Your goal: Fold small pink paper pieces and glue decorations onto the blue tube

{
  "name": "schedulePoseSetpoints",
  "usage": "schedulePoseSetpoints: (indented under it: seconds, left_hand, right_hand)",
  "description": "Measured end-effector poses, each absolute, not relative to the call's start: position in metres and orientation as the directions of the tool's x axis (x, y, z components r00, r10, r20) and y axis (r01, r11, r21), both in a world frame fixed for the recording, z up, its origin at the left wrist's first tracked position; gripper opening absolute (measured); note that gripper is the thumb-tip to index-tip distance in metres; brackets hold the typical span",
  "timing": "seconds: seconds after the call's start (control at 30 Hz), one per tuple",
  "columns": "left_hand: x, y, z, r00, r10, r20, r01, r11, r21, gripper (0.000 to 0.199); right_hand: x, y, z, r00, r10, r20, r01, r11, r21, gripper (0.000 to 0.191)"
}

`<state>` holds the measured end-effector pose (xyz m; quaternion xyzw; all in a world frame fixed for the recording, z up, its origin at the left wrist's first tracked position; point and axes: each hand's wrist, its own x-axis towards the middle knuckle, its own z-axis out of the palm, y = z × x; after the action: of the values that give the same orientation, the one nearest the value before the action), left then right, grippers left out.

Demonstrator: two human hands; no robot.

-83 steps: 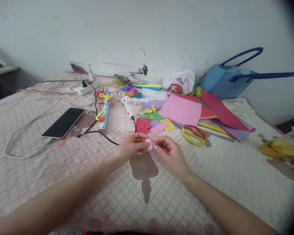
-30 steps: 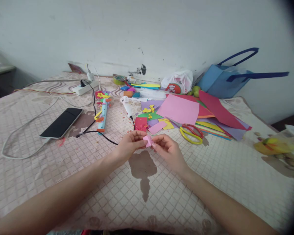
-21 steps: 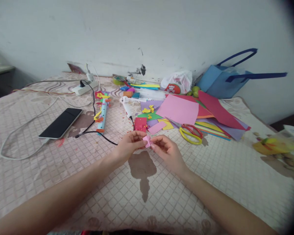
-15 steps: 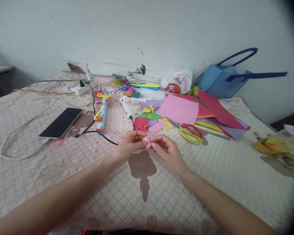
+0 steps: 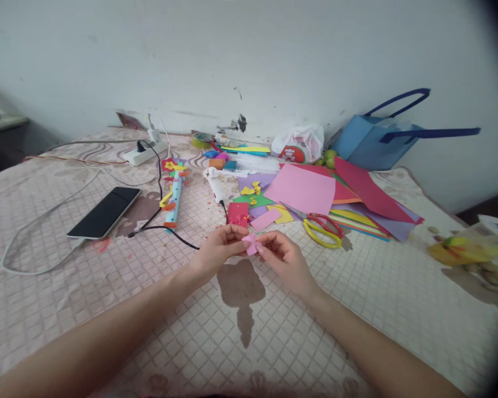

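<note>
Between my two hands is a small pink paper piece (image 5: 251,244), cut or folded into a shape with notched edges. My left hand (image 5: 221,246) pinches its left side between thumb and fingers. On the opposite side, my right hand (image 5: 283,253) grips it with thumb and forefinger. Just beyond my fingers lie a red paper piece (image 5: 237,213) with tiny scraps on it and a pink paper strip (image 5: 266,220). Scissors (image 5: 322,231) with yellow and red handles rest to the right of my right hand. A white glue gun (image 5: 214,186) lies behind my left hand.
Coloured sheets (image 5: 302,187) are piled at the back right, before a blue bag (image 5: 373,142). A phone (image 5: 105,213) on a charging cable lies left, near a decorated blue strip (image 5: 175,200). A black cord (image 5: 178,235) runs from a power strip (image 5: 147,153).
Both hands keep their pinch on the pink paper piece, which has turned slightly and shows more of its notched shape. The camera view has shifted a little.
</note>
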<state>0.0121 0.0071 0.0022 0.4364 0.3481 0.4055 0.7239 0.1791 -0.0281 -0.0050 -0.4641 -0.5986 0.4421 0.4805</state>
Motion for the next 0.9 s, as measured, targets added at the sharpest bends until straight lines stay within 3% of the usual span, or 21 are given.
schedulePoseSetpoints:
  seconds: [0.5, 0.73, 0.9]
  left_hand:
    - [0.0110, 0.0081, 0.0008, 0.425, 0.895, -0.137, -0.287, 0.277, 0.917, 0.027]
    - [0.0106, 0.0084, -0.0007, 0.444, 0.886, -0.131, -0.279, 0.276, 0.920, 0.028]
    - [0.0115, 0.0079, -0.0001, 0.429, 0.893, -0.138, -0.282, 0.277, 0.918, 0.029]
  right_hand:
    - [0.1799, -0.0286, 0.0000, -0.079, 0.991, 0.110, 0.127, 0.119, -0.985, 0.016]
    - [0.1780, -0.0274, -0.0009, -0.097, 0.994, 0.044, -0.029, 0.041, -0.999, 0.015]
    - [0.1784, -0.0265, -0.0020, -0.083, 0.996, 0.042, -0.007, 0.041, -0.999, 0.012]
